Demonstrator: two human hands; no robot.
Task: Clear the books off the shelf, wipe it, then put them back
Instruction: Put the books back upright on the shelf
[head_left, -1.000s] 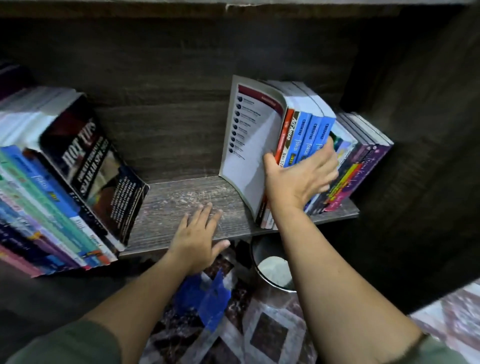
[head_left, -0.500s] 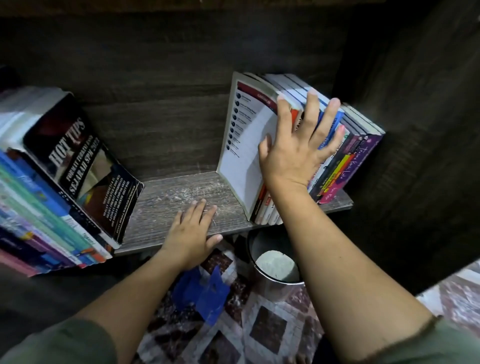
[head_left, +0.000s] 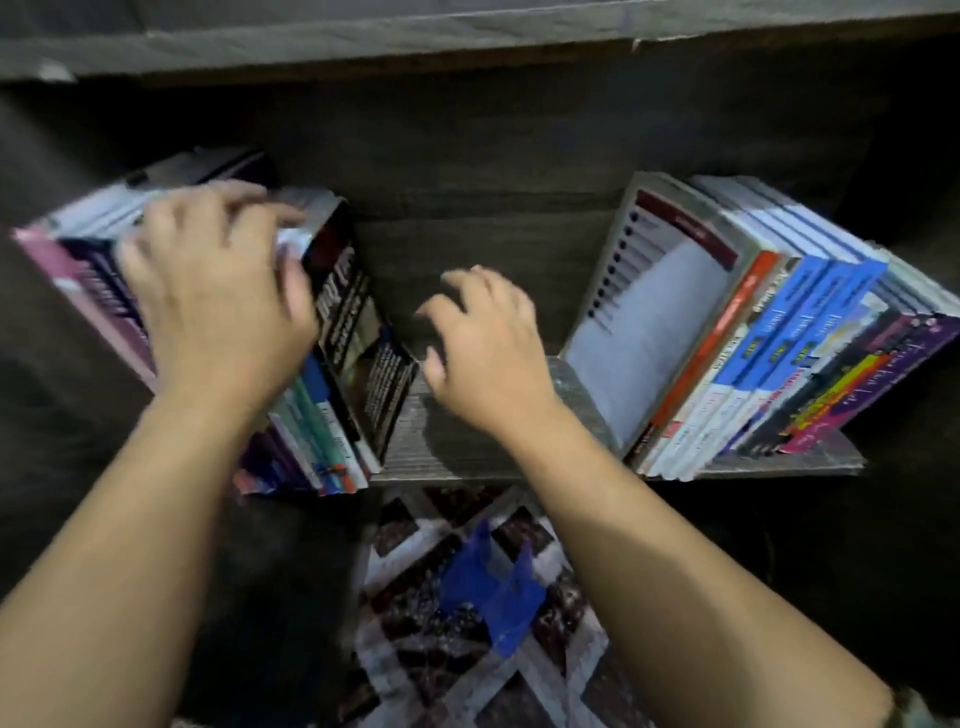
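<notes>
1. Books stand in 2 leaning groups on the wooden shelf (head_left: 452, 447), with a bare stretch of board between them.
2. Left group of books (head_left: 332, 415) tilts toward the left end of the shelf; its front book has a dark cover with white lettering and faces the gap.
3. Left hand (head_left: 218, 312) lies over the top edges of this left group, fingers spread and bent across the white page edges. The hand is blurred, so whether the fingers actually clamp a book or only press on the tops cannot be told.
4. Right group of books (head_left: 769, 332) leans toward the right end of the shelf, well apart from both hands. Its front book shows a pale cover with a dark red band and a column of dots; orange, blue and purple spines sit behind it.
5. Right hand (head_left: 483, 343) hangs over the bare middle of the shelf, between the 2 groups, nearer the dark-covered book. Its fingers are loosely curled downward and hold nothing.
6. Neither hand touches the right group.
7. Below the shelf's front edge lies a patterned floor covering (head_left: 415, 649) in brown and white, with a blue cloth (head_left: 493, 592) on it, between the 2 forearms.
</notes>
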